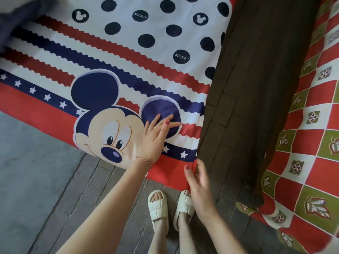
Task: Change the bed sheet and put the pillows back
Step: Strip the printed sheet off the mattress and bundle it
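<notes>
A Mickey Mouse bed sheet (128,52), white with navy dots, wavy red and navy stripes and a red border, lies spread over the bed. My left hand (156,136) presses flat on it with fingers spread, over the printed ear. My right hand (198,182) pinches the sheet's red hem at its right corner, next to a dark brown cloth (247,88) that hangs beside the sheet. No pillow shows.
A red, white and olive checked cover (308,143) fills the right side. A blurred dark blue fabric (16,19) sits at the top left. Below the bed edge is grey plank floor (73,189), where my feet in white slippers (170,208) stand.
</notes>
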